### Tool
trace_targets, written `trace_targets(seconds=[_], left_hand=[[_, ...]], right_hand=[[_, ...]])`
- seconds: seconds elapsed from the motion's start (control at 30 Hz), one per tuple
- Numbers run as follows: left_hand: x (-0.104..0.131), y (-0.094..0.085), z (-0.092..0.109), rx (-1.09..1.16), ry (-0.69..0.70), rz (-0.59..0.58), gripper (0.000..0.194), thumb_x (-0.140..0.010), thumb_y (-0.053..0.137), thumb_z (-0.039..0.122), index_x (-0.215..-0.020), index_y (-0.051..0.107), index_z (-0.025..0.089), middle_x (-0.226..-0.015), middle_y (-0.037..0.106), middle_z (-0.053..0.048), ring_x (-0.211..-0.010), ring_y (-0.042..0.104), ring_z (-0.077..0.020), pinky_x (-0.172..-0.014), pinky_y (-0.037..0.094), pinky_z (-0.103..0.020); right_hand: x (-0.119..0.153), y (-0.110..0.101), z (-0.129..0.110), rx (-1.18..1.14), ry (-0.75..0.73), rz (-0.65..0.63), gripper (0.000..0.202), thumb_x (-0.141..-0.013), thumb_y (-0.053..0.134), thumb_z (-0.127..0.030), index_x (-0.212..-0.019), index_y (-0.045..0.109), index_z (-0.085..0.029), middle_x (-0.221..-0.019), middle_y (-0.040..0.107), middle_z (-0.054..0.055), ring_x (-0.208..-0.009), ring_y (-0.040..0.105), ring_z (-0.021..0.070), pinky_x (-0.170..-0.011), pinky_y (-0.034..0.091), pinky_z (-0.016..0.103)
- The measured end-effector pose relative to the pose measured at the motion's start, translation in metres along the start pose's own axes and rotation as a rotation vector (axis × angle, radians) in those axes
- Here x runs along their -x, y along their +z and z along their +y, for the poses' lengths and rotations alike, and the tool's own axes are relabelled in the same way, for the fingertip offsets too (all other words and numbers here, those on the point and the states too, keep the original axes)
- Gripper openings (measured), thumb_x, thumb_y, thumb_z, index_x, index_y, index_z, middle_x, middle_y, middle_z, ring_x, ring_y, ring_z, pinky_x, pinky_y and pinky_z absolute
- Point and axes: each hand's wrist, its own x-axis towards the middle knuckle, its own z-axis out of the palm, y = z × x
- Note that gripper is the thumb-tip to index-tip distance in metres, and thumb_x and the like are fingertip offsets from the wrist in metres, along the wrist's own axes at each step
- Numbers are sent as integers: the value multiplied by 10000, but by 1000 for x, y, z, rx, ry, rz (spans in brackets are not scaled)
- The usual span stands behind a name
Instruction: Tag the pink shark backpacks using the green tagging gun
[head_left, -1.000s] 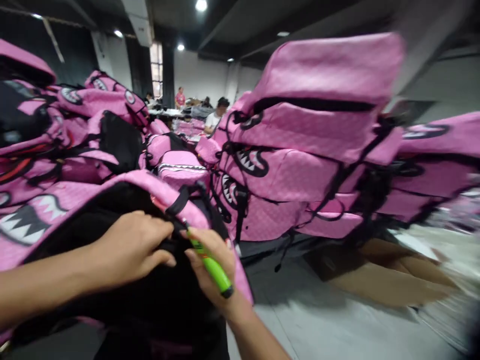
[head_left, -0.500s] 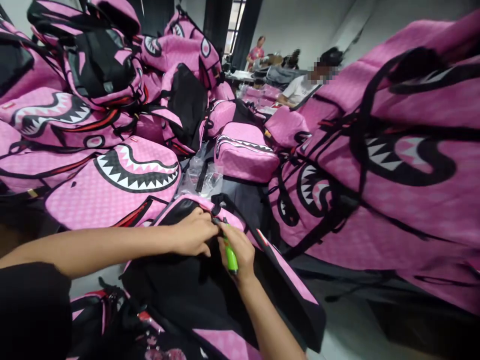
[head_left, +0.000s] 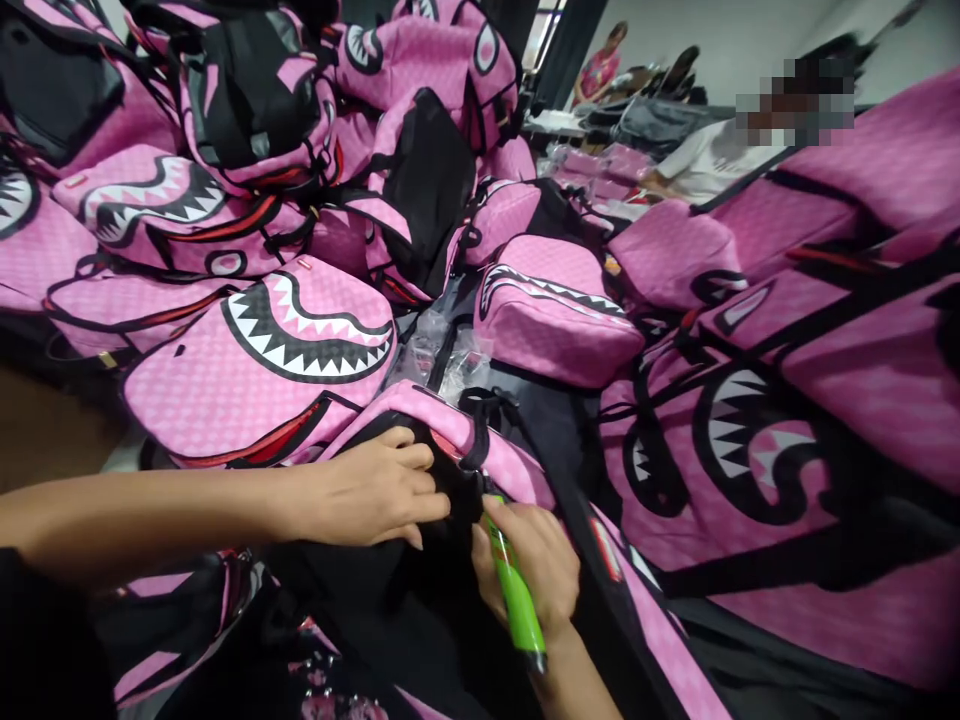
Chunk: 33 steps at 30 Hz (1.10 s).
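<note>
A pink and black backpack (head_left: pixel 517 470) lies in front of me, its black side up. My left hand (head_left: pixel 382 490) rests at its upper edge, fingers bent and pressed together on the black fabric. Close by on the right, my right hand (head_left: pixel 532 560) is closed around a slim tool with a bright green handle (head_left: pixel 514 590). The tool's narrow dark tip points away from me, toward the backpack's edge by a black strap loop (head_left: pixel 480 430). Its exact kind does not show. The fabric under my left fingers is partly hidden.
Pink shark-mouth backpacks pile up at the left (head_left: pixel 300 330) and right (head_left: pixel 757 450). A smaller pink bag (head_left: pixel 559 310) stands just beyond, beside clear plastic wrapping (head_left: pixel 457 365). A person in a white shirt (head_left: pixel 697 160) and other people are farther back.
The view has shifted left and closer, so the bags sit farther right. My hands have drawn slightly apart; the green tool's tip is now apart from my left fingers.
</note>
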Motion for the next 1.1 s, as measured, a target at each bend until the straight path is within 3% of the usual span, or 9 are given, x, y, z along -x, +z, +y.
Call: trace_targets(seconds=[0.13,0.23,0.43,0.57,0.67,0.77,0.9,1.03,1.1], left_hand=[[-9,-10,-6,150,-19,-93,218,-821,775,310,-866,602,186,-868,689,-1,-1041,510,-223,-810,315,-358],[-16,-7,-10,210,22,-141,251,-800,796,303,-891,593,187,-904,689,6,-1046,515,-217,-810,337,-352],[-15,-3,-13,77,70,-93,334,-786,792,423,-949,614,190,-951,616,-41,-999,525,-235,-781,364,-361],[-6,-6,-11,38,-23,-86,300,-779,802,385,-897,610,187,-954,610,-31,-983,517,-225,-826,376,-360],[7,-5,-12,-45,-60,2,381,-741,811,505,-858,620,196,-946,611,-21,-998,505,-234,-938,339,-396],[23,-11,-14,-63,-1,170,436,-783,715,629,-782,593,210,-898,606,8,-1022,501,-210,-1127,175,-411],[37,-27,-14,-61,48,292,396,-834,686,589,-781,556,219,-919,632,37,-1060,513,-165,-1189,82,-331],[27,-23,-20,-48,17,349,432,-832,658,622,-754,546,212,-896,631,31,-1034,521,-178,-1197,101,-358],[13,-16,-23,4,-24,381,353,-911,622,504,-741,539,207,-828,606,28,-941,519,-172,-1168,165,-384]], right_hand=[[-12,2,0,-3,-34,21,390,-825,646,-79,-1210,586,-96,-737,662,66,-597,574,168,-563,457,306],[-12,6,1,-34,-8,53,342,-840,629,-83,-1181,603,-92,-738,664,72,-587,561,161,-549,444,300],[2,9,4,-29,17,69,334,-841,599,-57,-1174,602,-76,-732,630,75,-624,567,176,-560,451,317],[3,7,2,-12,14,66,310,-852,582,-55,-1161,591,-78,-718,627,76,-620,548,170,-551,434,310],[0,6,-4,-8,18,73,266,-863,563,-62,-1127,590,-78,-682,616,67,-595,530,163,-537,415,303],[-4,5,-10,22,-11,124,189,-902,528,-119,-1077,593,-95,-624,588,41,-531,484,144,-500,364,290],[-9,3,-11,183,-103,225,192,-983,423,-235,-968,596,-153,-502,495,-10,-455,415,142,-464,302,302],[-13,5,-3,123,-97,165,183,-936,494,-174,-1087,578,-114,-591,574,23,-524,481,149,-500,357,293],[-12,10,0,96,-69,172,206,-903,503,-125,-1095,576,-115,-633,590,34,-555,494,149,-512,367,287]])
